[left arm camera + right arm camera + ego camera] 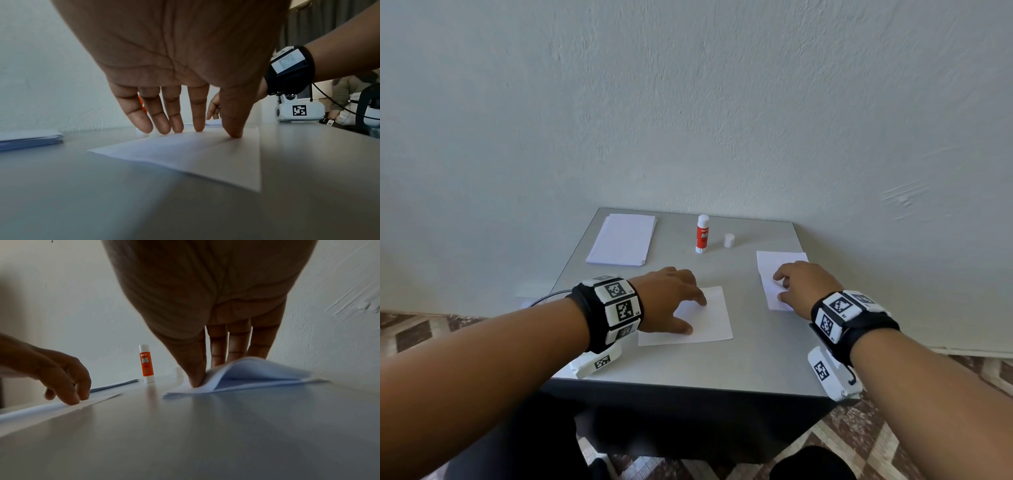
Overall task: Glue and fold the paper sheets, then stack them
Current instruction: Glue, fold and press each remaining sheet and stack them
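A single white sheet (714, 325) lies flat on the grey table (756, 363) near the middle. My left hand (693, 315) presses on it with straight fingers and thumb; the left wrist view shows my left hand (205, 132) with its tips on the sheet (195, 157). At the right lies a folded paper (779, 262). My right hand (780, 287) pinches it. In the right wrist view the folded paper's (263, 374) top layer bows up between the thumb and the fingers of my right hand (211, 369). The glue stick (702, 234) stands upright and uncapped at the back.
A stack of white sheets (621, 240) lies at the back left corner. The glue stick's white cap (729, 240) stands just right of the stick. The table backs onto a pale wall, and its front edge is near my forearms. Patterned floor surrounds it.
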